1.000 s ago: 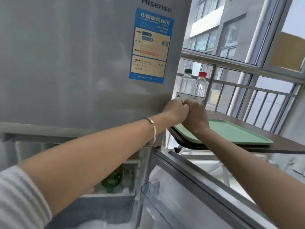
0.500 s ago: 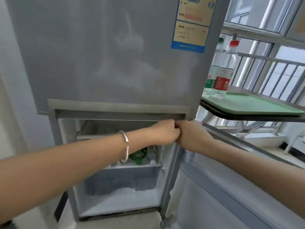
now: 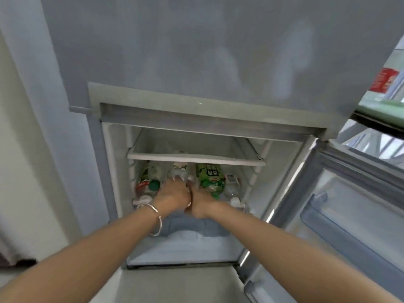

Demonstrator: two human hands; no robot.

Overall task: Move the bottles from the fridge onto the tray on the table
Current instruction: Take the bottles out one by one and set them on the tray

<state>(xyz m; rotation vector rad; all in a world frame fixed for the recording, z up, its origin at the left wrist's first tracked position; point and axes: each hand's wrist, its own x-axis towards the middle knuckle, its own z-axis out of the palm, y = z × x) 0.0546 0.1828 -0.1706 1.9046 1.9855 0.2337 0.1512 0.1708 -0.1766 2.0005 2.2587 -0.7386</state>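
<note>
You're working partway through: a red-label bottle (image 3: 384, 80) is showing at the tray (image 3: 384, 106), and about four bottles (image 3: 209, 180) are lying in the fridge (image 3: 196, 119). Your left hand (image 3: 175, 195) is gripping a clear bottle (image 3: 179, 170); right hand (image 3: 202, 205) grip, can't tell.

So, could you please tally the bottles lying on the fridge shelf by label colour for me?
Green label: 1, the green-labelled bottle.
Red label: 1, the red-labelled bottle at far left.
Pale or unreadable label: 3, the green-capped bottle, the middle bottle, the rightmost bottle.
Total: 5, as far as the blur allows.
</note>
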